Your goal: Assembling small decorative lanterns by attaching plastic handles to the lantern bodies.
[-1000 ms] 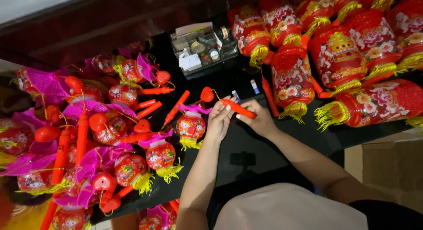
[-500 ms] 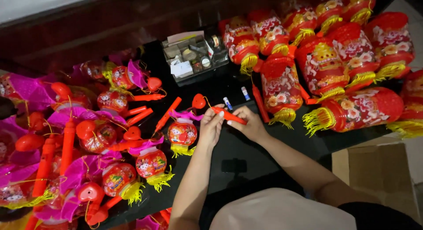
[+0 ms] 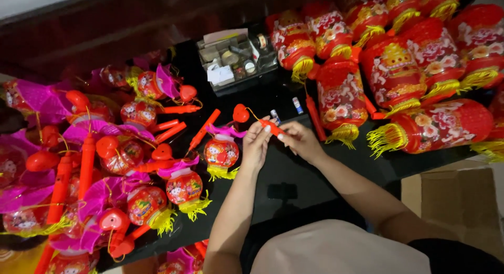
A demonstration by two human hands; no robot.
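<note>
Item: red lantern stick (image 3: 272,127), slim rigid plastic, pinched between my left hand (image 3: 255,145) and right hand (image 3: 299,141), both closed on it. I judge it light, best gripped mid-shaft. Its small lantern (image 3: 221,153) lies just left of my left hand; big lanterns (image 3: 341,98) beyond my right.

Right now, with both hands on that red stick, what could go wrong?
1. The small lantern hangs by a thin cord from the red stick that the left hand and right hand hold; a tug might snag or tangle the cord.
2. Two small batteries lie loose on the black table just beyond the fingers; a bump could roll them away.
3. The pile of lanterns sits close by, so tassels might catch.
</note>
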